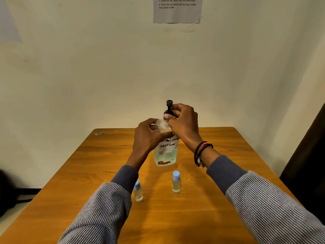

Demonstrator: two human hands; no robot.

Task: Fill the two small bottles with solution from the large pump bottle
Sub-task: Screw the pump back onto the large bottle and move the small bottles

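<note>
The large clear pump bottle [166, 154], labelled "contact lens solution" and holding pale green liquid, stands upright mid-table. My left hand [149, 136] wraps its shoulder. My right hand [183, 123] grips the black pump collar [169, 107] at the neck; the pump head sticks up above my fingers. Two small clear bottles with blue caps stand upright nearer me: one [176, 182] right of centre, the other [138, 191] partly hidden behind my left sleeve. Both caps are on.
The wooden table [219, 199] runs back to a pale wall. A printed instruction sheet [177, 10] hangs on the wall above. A small blue scrap [98, 133] lies at the far left corner. A dark object [306, 164] stands at the table's right.
</note>
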